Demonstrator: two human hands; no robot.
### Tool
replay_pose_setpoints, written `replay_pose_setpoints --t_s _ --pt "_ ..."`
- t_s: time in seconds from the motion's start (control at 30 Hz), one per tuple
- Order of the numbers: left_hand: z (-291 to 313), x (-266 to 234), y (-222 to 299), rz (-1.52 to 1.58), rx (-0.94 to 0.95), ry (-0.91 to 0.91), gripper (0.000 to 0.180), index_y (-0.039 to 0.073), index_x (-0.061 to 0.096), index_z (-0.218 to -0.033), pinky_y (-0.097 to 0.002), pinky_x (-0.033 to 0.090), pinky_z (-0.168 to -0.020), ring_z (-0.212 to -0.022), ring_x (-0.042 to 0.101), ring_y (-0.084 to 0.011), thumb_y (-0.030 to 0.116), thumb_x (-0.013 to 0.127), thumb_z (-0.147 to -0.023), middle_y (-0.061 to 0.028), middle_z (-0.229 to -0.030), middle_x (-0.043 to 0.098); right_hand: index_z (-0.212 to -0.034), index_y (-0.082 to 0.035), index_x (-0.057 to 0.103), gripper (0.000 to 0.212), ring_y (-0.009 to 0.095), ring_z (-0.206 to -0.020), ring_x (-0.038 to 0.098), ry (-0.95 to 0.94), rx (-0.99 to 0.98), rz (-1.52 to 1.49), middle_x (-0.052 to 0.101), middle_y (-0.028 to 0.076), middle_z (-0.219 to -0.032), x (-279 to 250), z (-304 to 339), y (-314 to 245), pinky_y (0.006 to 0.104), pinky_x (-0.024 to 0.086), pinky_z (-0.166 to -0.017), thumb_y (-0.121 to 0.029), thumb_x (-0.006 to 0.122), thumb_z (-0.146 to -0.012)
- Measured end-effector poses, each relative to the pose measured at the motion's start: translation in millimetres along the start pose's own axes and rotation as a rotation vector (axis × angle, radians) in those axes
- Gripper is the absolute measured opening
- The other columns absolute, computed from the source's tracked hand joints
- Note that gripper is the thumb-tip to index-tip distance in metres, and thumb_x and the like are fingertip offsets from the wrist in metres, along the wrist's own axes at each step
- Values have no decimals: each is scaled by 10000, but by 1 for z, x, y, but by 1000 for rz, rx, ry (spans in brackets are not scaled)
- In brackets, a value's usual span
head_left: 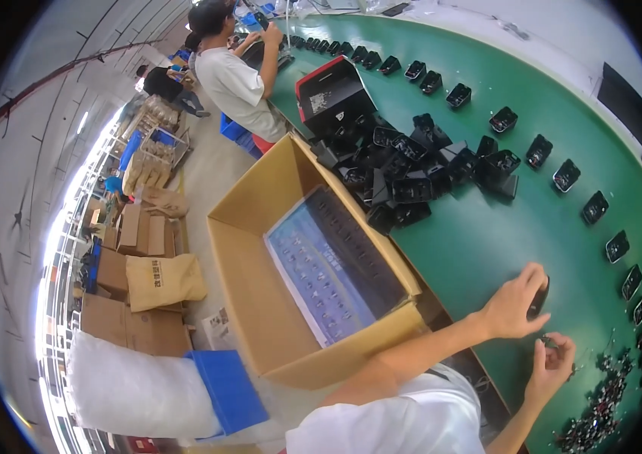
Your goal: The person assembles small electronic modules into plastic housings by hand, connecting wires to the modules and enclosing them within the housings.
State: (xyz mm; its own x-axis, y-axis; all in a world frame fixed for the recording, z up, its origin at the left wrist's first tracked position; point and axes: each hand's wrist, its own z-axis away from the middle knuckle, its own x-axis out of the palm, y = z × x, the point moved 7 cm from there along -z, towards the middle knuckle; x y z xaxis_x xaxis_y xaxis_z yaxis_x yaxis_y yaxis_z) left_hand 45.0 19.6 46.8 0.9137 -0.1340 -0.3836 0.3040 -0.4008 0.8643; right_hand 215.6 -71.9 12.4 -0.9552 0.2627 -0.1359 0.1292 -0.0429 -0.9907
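Note:
My left hand [516, 305] is closed around a black plastic housing [539, 296], holding it just over the green table [457, 253]. Close by, my right hand [551, 369] pinches a small part [547, 342] between thumb and fingers; its kind is too small to make out. To the right of that hand lies a heap of tiny dark and shiny metal parts [601, 401]. Several black housings [595, 206] stand in a long curved row along the table's far side. A jumbled pile of similar black housings [411, 166] sits farther up the table.
A big open cardboard box [245, 265] stands against the table's left edge, with a printed blue sheet [321, 265] inside. Behind the pile is a black and red box [332, 94]. A co-worker [234, 83] sits farther along. Cartons [113, 321] and a white sack [135, 386] fill the left.

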Motion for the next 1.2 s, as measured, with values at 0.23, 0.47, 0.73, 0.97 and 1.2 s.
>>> replay_pose_setpoints --t_s 0.23,0.47,0.73,0.97,1.2 --pt "2 22 16 215 75 -109 493 50 452 -1092 -448 523 -705 -885 601 -405 131 769 -723 -164 -1188 441 -1056 21 604 160 153 -1006 578 67 -122 -102 588 108 -1161 -16 -4 -2 276 475 -888 53 631 -902" --pt "7 32 12 127 -36 -164 537 69 508 -1150 -438 534 -797 -1025 593 -416 115 780 -690 -191 -1293 434 -1092 33 647 164 147 -1021 594 130 34 -142 636 85 -1121 -25 -3 13 275 469 -925 -1 636 -932" --pt "12 34 25 113 169 -154 508 59 574 -1159 -456 498 -926 -1149 545 -407 111 771 -693 -200 -1350 426 -1051 33 655 125 151 -1006 584 34 -63 -142 594 81 -1174 -19 -4 4 277 482 -878 -27 638 -943" --pt "18 47 39 0 264 -207 404 42 574 -1115 -464 485 -948 -1157 521 -405 101 732 -748 -215 -1376 425 -1019 22 646 89 156 -1037 557 68 -129 -101 575 85 -1170 -21 -4 -6 279 461 -880 -28 631 -947" --pt "19 43 45 137 257 -114 372 40 532 -1104 -444 492 -901 -1092 553 -393 80 705 -778 -209 -1368 431 -992 30 622 62 164 -1025 555 92 -165 -28 563 91 -1146 -25 2 -18 281 452 -881 -1 620 -937"
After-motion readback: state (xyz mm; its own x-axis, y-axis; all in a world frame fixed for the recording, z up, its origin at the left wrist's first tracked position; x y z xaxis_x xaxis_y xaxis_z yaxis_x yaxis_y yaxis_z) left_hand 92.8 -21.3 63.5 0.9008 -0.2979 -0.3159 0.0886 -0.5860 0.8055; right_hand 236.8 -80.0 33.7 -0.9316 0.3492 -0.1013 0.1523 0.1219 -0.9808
